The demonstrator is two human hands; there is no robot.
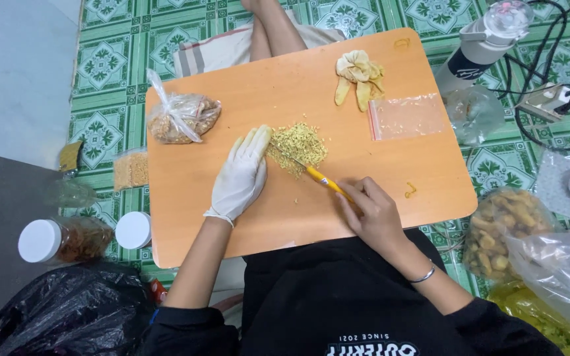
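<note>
Your gloved left hand point(240, 175) rests flat, gripping nothing, beside the chopped yellow-green pile point(297, 146) at frame centre; your bare right hand point(372, 214) clasps the yellow-handled knife point(318, 175). Keep fingertips behind the blade, chop short.

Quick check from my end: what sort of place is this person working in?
Probably a home floor used for food prep. A low orange table sits on green patterned floor tiles. The gloved left hand steadies chopped bits, the right hand holds a knife, and jars stand nearby.
</note>
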